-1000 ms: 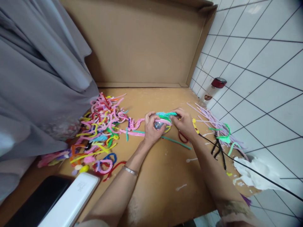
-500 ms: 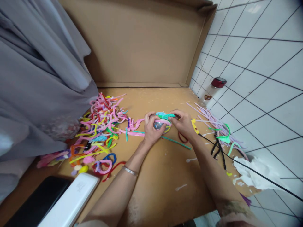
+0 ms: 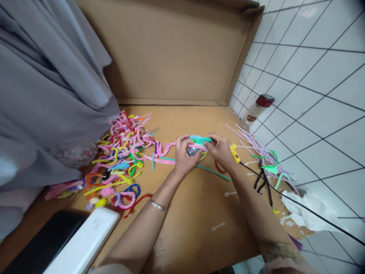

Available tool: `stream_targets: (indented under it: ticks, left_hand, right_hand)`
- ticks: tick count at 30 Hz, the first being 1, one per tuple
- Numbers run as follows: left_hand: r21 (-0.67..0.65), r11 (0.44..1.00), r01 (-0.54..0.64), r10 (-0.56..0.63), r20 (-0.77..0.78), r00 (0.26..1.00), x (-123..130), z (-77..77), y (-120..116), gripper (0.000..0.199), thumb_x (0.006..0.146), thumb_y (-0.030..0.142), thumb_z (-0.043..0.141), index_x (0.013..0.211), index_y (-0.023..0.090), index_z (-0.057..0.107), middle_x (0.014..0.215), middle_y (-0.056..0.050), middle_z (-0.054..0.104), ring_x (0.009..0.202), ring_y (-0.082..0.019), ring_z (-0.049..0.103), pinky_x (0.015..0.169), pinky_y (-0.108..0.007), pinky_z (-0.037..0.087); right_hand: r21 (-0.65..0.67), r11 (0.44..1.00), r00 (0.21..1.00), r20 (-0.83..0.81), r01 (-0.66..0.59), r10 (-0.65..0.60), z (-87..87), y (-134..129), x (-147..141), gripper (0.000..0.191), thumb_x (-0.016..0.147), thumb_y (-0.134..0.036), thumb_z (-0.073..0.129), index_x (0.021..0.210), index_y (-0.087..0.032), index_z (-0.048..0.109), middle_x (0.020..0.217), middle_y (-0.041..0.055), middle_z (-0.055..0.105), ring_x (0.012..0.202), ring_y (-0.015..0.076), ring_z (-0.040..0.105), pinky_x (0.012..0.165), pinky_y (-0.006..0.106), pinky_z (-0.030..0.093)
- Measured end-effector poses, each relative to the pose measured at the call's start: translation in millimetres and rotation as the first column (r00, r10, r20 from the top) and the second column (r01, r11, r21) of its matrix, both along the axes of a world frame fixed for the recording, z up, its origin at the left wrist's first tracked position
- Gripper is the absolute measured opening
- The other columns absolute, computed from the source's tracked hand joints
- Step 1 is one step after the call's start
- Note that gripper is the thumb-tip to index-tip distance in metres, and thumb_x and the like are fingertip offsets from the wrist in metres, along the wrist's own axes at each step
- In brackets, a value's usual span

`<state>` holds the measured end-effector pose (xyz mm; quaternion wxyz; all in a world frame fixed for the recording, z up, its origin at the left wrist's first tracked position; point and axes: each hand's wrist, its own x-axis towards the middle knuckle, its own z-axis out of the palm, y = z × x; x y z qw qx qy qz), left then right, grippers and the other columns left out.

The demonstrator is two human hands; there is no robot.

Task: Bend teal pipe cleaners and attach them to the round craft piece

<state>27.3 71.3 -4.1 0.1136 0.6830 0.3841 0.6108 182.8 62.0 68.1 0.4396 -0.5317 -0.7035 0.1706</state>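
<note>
My left hand (image 3: 185,154) is closed around a clear, round piece (image 3: 192,151) with a pink pipe cleaner band (image 3: 199,146) across it. Teal and light blue pipe cleaners (image 3: 199,139) lie bunched along the top of this piece. My right hand (image 3: 218,149) pinches the right end of the teal bunch between thumb and fingers. A bit of yellow shows under the piece; its underside is hidden. Beneath my hands a straight teal pipe cleaner (image 3: 213,172) lies on the cardboard. Close to my right wrist is a yellow hot glue gun (image 3: 235,154), partly covered.
Colourful pipe cleaners (image 3: 125,144) are heaped at left, lilac ones (image 3: 256,146) at right. A black cord (image 3: 308,207) crosses the right side. Also around are a red-lidded jar (image 3: 258,110), white tissue (image 3: 310,211), a white power bank (image 3: 85,239) and a cardboard wall (image 3: 171,49).
My hands keep their hold on the piece and the teal pipe cleaners, with only small finger shifts. The whole view has moved slightly.
</note>
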Motion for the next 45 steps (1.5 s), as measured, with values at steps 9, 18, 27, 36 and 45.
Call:
stream_targets:
  ticks: [9,18,27,36,45]
  left_hand:
    - [0.000,1.000,0.016,-0.016,0.008,1.000,-0.3,-1.8,0.8,0.029,0.086,0.034,0.061,0.110,0.020,0.052,0.119,-0.012,0.055,0.116,-0.026,0.055,0.099,-0.044,0.048]
    - [-0.093,0.996,-0.012,0.014,0.023,1.000,2.3,2.7,-0.9,0.027,0.080,0.025,0.064,0.105,0.020,0.056,0.117,-0.012,0.056,0.116,-0.027,0.056,0.101,-0.045,0.047]
    - [-0.066,0.998,0.001,0.003,0.064,0.998,3.0,6.6,0.0,0.026,0.079,0.024,0.066,0.103,0.019,0.057,0.110,-0.010,0.057,0.110,-0.024,0.058,0.097,-0.041,0.049]
    - [-0.103,0.994,0.027,-0.020,0.064,0.998,1.3,8.0,-0.6,0.028,0.078,0.027,0.067,0.103,0.020,0.057,0.112,-0.010,0.056,0.113,-0.025,0.057,0.099,-0.043,0.049]
    - [-0.108,0.994,0.014,-0.010,0.040,0.999,-0.1,8.9,-1.5,0.031,0.077,0.028,0.069,0.105,0.020,0.057,0.114,-0.010,0.055,0.115,-0.027,0.057,0.099,-0.044,0.049]
  right_hand:
    - [-0.048,0.999,0.998,-0.055,0.022,-0.024,0.0,0.9,4.2,0.013,0.072,-0.026,0.060,0.077,-0.018,0.069,0.072,0.0019,0.067,0.066,0.0153,0.056,0.066,0.027,0.044]
    - [-0.081,0.997,0.992,-0.124,-0.012,0.002,-3.3,5.4,7.6,0.016,0.068,-0.031,0.061,0.075,-0.018,0.067,0.070,0.0014,0.065,0.063,0.0150,0.055,0.063,0.028,0.044]
    - [-0.064,0.998,0.996,-0.091,-0.001,-0.005,-0.6,4.1,6.8,0.014,0.068,-0.029,0.059,0.073,-0.018,0.066,0.068,0.0006,0.063,0.063,0.0145,0.054,0.062,0.027,0.042]
    - [-0.086,0.996,0.995,-0.101,-0.014,0.006,-0.5,3.2,7.9,0.013,0.067,-0.027,0.059,0.072,-0.018,0.067,0.066,0.0003,0.065,0.062,0.0142,0.054,0.061,0.026,0.041]
    - [-0.160,0.986,0.994,-0.109,-0.037,0.020,3.3,2.0,10.0,0.011,0.067,-0.029,0.060,0.069,-0.018,0.063,0.062,-0.0016,0.060,0.060,0.0131,0.051,0.057,0.025,0.039]
